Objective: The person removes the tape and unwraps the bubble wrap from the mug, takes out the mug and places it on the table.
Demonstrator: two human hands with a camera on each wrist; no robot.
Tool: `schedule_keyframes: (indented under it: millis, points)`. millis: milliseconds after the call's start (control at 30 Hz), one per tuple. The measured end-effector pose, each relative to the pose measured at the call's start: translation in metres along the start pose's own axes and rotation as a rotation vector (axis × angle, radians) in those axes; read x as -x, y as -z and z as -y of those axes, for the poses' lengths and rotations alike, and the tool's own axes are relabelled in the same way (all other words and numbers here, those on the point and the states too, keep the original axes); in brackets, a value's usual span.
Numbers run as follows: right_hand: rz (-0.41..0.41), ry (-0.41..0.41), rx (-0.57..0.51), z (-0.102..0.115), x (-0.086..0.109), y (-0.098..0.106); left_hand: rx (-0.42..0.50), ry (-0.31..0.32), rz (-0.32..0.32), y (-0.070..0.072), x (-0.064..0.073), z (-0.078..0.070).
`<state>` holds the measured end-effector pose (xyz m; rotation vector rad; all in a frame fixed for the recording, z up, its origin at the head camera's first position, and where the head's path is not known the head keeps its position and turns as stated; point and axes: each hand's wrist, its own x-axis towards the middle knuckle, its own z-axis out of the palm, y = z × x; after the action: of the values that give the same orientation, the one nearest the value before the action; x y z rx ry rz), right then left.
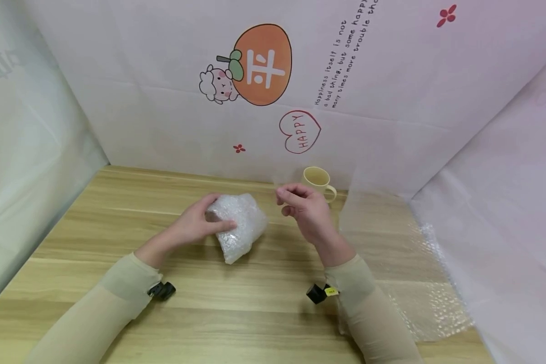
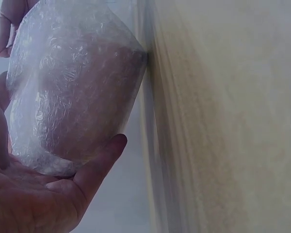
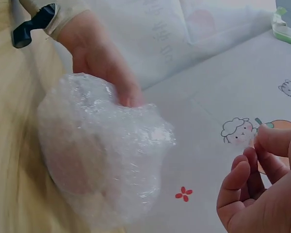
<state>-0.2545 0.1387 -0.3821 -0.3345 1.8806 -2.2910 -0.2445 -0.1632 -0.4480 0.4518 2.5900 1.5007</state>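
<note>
The person across from me wears a plain, pale cream-beige top; its 2 long sleeves, the left sleeve (image 1: 84, 316) and the right sleeve (image 1: 379, 321), run to the wrists with soft creases in the cloth; each ends in a slightly greyer beige band, the left cuff (image 1: 129, 283) and the right cuff (image 1: 352, 283); 2 small black cameras sit at the wrists, the left camera (image 1: 162, 290) blocky with a stubby rounded end, the right camera (image 1: 316, 293) beside 1 yellow label (image 1: 331, 291), its dark marks too small for me to read; both hands are bare.
</note>
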Motion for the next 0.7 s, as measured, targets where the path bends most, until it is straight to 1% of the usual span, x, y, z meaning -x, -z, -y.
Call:
schedule_keyframes:
  millis: [133, 367, 567, 700]
  points:
    - [0.004, -0.002, 0.117, 0.007, 0.000, 0.006, -0.003, 0.000, 0.004, 0.000, 0.000, -0.001]
    - [0.007, 0.024, 0.300, 0.012, -0.001, 0.013, 0.005, -0.011, 0.011, 0.001, 0.000, -0.001]
    - [0.008, 0.014, 0.474, 0.018, -0.002, 0.025, -0.005, -0.006, 0.014, 0.000, 0.000, -0.002]
    - [0.013, 0.003, 0.549, 0.024, -0.003, 0.035, -0.002, -0.002, 0.019, 0.000, 0.000, -0.002]
